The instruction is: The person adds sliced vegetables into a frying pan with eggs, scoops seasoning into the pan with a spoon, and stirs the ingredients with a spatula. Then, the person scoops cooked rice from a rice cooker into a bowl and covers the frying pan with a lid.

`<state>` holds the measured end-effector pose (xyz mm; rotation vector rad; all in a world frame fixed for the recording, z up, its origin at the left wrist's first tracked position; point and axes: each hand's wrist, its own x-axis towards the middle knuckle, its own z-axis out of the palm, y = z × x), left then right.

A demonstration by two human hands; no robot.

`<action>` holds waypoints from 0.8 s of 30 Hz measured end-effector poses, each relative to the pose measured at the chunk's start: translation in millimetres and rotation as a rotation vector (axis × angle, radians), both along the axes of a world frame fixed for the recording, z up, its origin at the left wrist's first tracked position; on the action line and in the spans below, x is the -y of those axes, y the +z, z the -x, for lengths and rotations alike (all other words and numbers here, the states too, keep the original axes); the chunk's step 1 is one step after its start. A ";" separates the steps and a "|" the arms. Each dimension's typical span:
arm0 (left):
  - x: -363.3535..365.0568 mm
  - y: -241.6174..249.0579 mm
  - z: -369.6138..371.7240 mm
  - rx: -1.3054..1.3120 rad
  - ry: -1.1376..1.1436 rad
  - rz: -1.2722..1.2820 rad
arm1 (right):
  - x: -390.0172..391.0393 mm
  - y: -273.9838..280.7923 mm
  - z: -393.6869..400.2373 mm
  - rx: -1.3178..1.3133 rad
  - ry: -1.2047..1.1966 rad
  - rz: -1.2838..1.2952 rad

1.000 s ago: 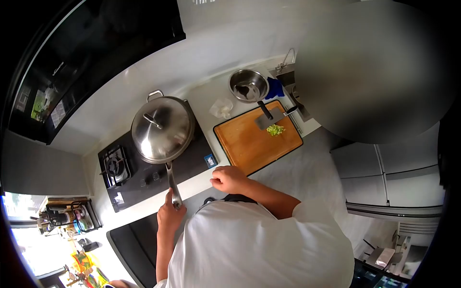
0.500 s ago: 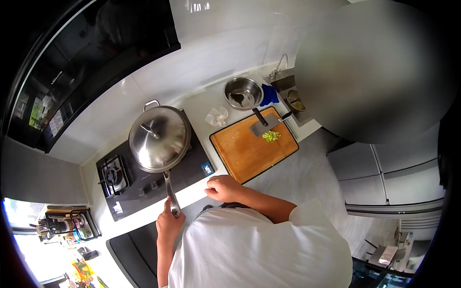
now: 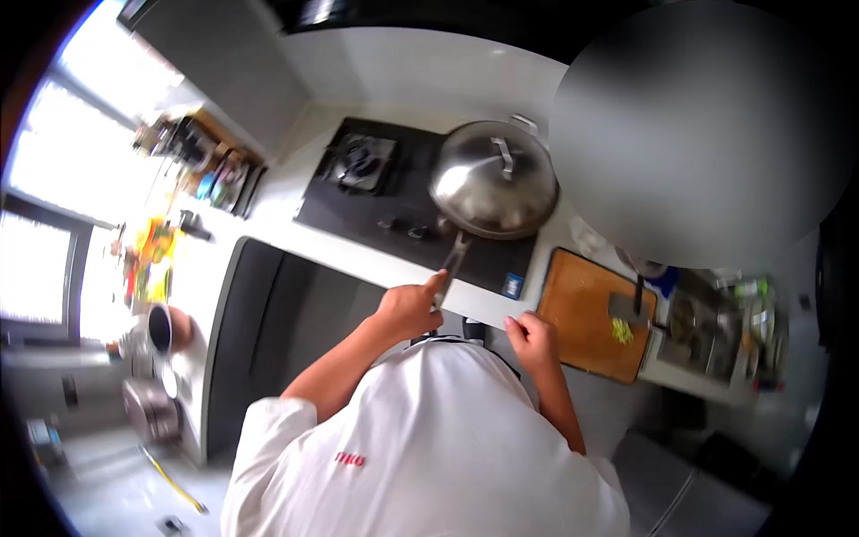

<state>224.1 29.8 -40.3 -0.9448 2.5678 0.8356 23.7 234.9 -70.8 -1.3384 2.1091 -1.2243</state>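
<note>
My left hand (image 3: 410,310) is wrapped round the long metal handle (image 3: 455,258) of a pan, with the index finger stretched along it. A domed, shiny steel lid (image 3: 488,192) covers the pan, so its contents are hidden. The pan rests on the right side of the black gas hob (image 3: 358,210). By the counter's front edge, my right hand (image 3: 534,338) is loosely closed with the thumb out, and nothing shows in it. Just right of that hand lies a wooden cutting board (image 3: 573,309). On the board are a cleaver (image 3: 628,309) and chopped green pieces (image 3: 622,332).
A bare burner (image 3: 360,163) is at the hob's left. Beyond the board are a blue cloth (image 3: 663,281) and the sink (image 3: 716,336), partly behind a blurred disc. Racks and bottles (image 3: 219,174) stand near the window at left, above a dark pot (image 3: 168,328).
The view has swung left, bringing the window side in and shifting the hob and board rightward in the frame. My left hand stays on the pan handle; my right hand remains by the counter edge.
</note>
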 end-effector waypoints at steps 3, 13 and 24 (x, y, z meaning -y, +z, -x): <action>1.4 19.1 6.0 0.097 0.009 -0.059 | 0.7 -1.8 1.1 -0.014 0.022 -0.061; -2.8 7.9 -2.4 -0.021 0.060 -0.074 | 30.0 8.7 8.3 0.006 0.166 -0.079; -2.4 10.8 -2.9 -0.031 0.090 -0.095 | 49.3 18.4 9.6 -0.004 0.260 -0.072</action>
